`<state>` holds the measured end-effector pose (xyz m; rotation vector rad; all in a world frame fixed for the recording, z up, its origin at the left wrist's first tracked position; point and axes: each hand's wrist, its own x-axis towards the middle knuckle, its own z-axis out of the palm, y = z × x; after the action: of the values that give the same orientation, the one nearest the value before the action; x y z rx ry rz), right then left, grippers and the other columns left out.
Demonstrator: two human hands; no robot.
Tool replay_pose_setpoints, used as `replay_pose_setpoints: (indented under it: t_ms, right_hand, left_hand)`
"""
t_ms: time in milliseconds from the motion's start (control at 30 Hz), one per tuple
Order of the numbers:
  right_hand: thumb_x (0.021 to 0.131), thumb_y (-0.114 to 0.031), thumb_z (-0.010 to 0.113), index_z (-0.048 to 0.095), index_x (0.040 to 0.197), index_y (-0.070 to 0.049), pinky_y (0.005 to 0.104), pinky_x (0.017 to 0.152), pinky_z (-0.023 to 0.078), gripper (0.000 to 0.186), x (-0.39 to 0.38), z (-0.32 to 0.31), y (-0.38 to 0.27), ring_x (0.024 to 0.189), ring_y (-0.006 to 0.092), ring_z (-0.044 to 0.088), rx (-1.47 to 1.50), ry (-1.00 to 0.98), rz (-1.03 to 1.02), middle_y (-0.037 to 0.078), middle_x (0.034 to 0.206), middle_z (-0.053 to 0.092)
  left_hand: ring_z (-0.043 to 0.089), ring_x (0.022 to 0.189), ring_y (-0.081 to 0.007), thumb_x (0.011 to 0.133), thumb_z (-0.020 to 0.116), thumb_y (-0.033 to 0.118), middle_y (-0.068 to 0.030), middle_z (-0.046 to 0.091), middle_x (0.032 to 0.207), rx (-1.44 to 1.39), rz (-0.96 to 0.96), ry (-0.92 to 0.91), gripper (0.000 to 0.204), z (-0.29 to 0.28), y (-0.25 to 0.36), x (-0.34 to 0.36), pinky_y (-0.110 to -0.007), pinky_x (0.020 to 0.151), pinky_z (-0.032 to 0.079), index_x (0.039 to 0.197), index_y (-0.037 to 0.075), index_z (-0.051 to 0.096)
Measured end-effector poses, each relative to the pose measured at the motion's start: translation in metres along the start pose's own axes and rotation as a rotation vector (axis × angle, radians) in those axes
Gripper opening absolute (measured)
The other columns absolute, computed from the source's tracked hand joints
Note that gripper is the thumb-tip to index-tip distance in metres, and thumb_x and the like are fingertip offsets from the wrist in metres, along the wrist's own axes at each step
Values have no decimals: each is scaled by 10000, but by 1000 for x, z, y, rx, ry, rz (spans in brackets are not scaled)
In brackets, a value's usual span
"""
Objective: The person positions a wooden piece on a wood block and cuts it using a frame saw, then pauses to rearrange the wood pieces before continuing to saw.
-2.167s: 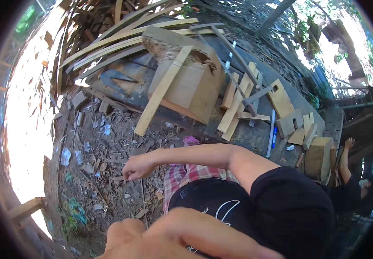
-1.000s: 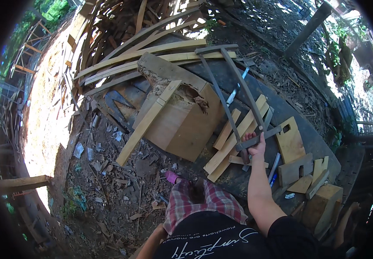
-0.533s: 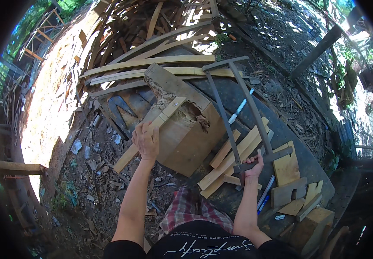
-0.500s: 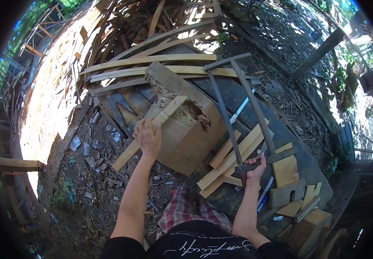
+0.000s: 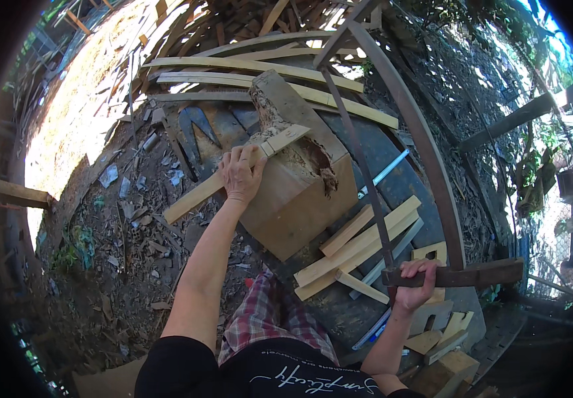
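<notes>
My left hand [image 5: 241, 174] is closed over a pale wooden strip [image 5: 195, 198] with dark lines marked across it, pressing it onto a large wooden block [image 5: 296, 219]. The strip slants across the block's top, its near end sticking out past the left side. A ragged, rotten hollow [image 5: 316, 159] runs along the block beside the strip's far end. On the right, my right hand [image 5: 416, 285] grips the lower end of a wooden frame saw [image 5: 429, 149]. The saw stands raised, apart from the strip, with its narrow blade side toward the block.
Cut wooden strips [image 5: 366, 249] lie right of the block on a dark work surface [image 5: 392, 182], near a white-and-blue tool [image 5: 386, 174]. Notched offcuts [image 5: 432, 318] sit at lower right. Behind are a dark V-shaped metal piece [image 5: 198, 129] and long slats [image 5: 253, 71]. Debris covers the ground [image 5: 134, 232].
My right hand has lifted the frame saw, which now appears larger and farther right. My left hand still holds the strip on the block. The whole view has shifted slightly.
</notes>
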<state>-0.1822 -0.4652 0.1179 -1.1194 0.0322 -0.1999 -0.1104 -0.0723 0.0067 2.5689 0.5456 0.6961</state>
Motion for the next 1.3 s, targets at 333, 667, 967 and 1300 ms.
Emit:
replay_pose_setpoints:
  t_ms: [333,667,967,1300]
  right_hand:
    - [915,-223,623,486,844,-62,331,614,457,223,1,71,80,591,173,506,128,-163,97,66,662,505]
    - [925,-134,599,509,858,-46,311,626,430,143,-6,83,125,621,160,509,193,-280,186,60,682,514]
    - [923,-167,605,503,834,-57,307,602,429,175,5,78,121,593,156,505,7,-356,55,58,669,515]
    - [907,-192,622,496,791,-55,308,593,429,219,4,72,121,595,155,484,-37,-400,10,50,682,488]
  left_hand:
    - [583,930,-306,916,530,368,-93,629,935,317,-439,192,296,36,8,22,-442,825,441,858,107,657]
    - [594,896,-305,874,558,350,-83,632,906,347,-437,257,267,41,4,23,-447,791,452,834,106,656]
    - [596,893,-304,867,562,318,-84,642,905,344,-417,274,237,39,7,22,-434,785,449,839,105,664]
    - [600,877,-305,856,572,306,-88,642,885,346,-396,313,222,39,6,23,-437,762,452,810,105,652]
